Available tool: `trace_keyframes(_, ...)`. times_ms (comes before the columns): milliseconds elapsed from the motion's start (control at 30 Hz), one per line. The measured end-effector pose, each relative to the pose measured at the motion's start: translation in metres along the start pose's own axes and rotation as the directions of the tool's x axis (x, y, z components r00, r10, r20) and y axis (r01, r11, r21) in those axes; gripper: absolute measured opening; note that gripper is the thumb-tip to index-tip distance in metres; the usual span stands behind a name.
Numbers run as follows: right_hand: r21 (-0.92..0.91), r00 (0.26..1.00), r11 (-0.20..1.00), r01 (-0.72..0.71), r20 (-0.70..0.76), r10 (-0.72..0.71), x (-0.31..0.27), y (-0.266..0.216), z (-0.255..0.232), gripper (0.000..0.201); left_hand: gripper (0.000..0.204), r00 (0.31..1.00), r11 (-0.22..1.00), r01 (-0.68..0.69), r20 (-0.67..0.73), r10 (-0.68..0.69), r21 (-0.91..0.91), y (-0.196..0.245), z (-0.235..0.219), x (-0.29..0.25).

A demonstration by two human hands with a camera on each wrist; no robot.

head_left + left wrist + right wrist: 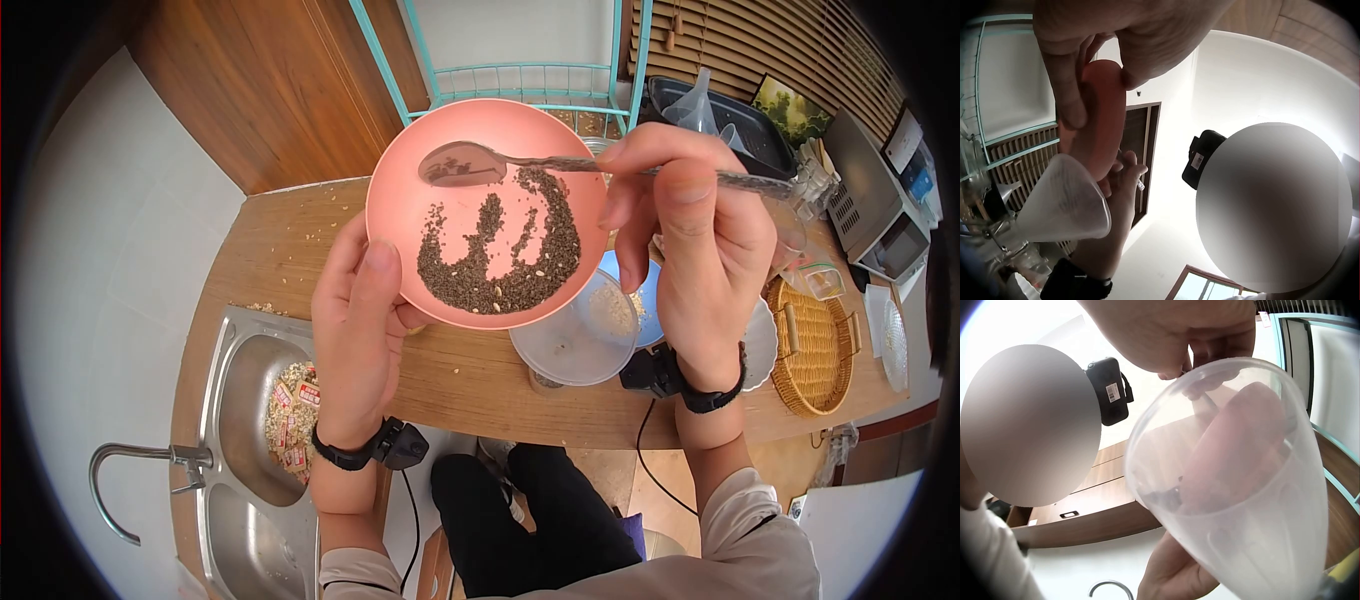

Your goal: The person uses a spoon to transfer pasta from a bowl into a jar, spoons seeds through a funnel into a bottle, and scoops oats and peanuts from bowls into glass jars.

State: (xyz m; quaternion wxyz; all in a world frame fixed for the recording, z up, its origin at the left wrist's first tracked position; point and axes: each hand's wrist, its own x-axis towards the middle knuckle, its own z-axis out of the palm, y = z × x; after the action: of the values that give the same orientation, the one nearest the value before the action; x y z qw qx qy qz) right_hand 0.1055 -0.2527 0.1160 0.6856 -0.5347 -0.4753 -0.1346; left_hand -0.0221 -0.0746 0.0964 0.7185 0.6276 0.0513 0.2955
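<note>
A pink plate (392, 200) holds dark, granular material with a few pale bits, spread thickest along its lower and right side. My left hand (358, 320) grips the plate's left edge, thumb on the rim. In my right hand (705, 240) a metal spoon (462, 165) is pinched by the handle, its bowl over the plate's upper left. Below the plate is a translucent container (572, 350). In the left wrist view the plate (1105, 119) appears side-on in my left hand (1129, 31). My right hand (1179, 331) is above a translucent funnel-like vessel (1260, 544) in the right wrist view.
At the left, a steel sink (235, 400) contains pale flakes and red-and-white packets. A blue dish (650, 300), a white bowl (762, 345) and a wicker basket (815, 350) are on the right side of the counter. Behind the plate stands a teal rack (520, 75).
</note>
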Motion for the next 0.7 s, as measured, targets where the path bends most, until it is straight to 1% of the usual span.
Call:
trace_keyframes(33,-0.001,1.000,1.000,0.001,-0.001,-0.001,0.000,0.000,0.000,0.048,0.049,1.000,0.999,0.002,-0.009,-0.002,-0.052,-0.001,0.000,0.000)
trace_keyframes(133,-0.026,0.999,0.999,0.030,0.026,-0.029,0.000,0.002,0.000,0.048,0.048,1.000,0.998,0.006,-0.003,-0.006,-0.055,-0.001,0.001,0.000)
trace_keyframes(200,0.012,1.000,1.000,0.014,0.002,-0.014,-0.001,0.003,0.000,0.048,0.048,1.000,0.998,0.000,0.001,0.000,-0.060,-0.001,0.001,0.000)
trace_keyframes(333,0.021,0.999,1.000,0.000,-0.041,0.001,0.000,0.000,0.000,0.047,0.047,1.000,0.998,-0.012,0.009,0.013,-0.069,-0.001,0.000,0.000)
trace_keyframes(400,-0.023,0.998,0.998,0.063,-0.025,-0.063,0.002,0.001,-0.003,0.046,0.047,1.000,0.998,-0.008,0.007,0.008,-0.067,-0.002,-0.001,0.000)
trace_keyframes(567,-0.063,0.996,0.995,0.076,-0.046,-0.079,0.003,0.001,-0.006,0.045,0.048,1.000,0.997,0.005,0.013,-0.004,-0.080,-0.002,-0.001,-0.001)
trace_keyframes(633,-0.085,0.995,0.993,0.077,-0.053,-0.082,0.003,0.000,-0.007,0.044,0.051,1.000,0.997,0.022,-0.012,-0.023,-0.077,-0.002,0.001,-0.002)
trace_keyframes(700,-0.149,0.994,0.985,0.082,-0.053,-0.090,0.003,-0.002,-0.010,0.043,0.053,0.999,0.996,0.026,-0.016,-0.027,-0.081,0.000,0.005,-0.003)
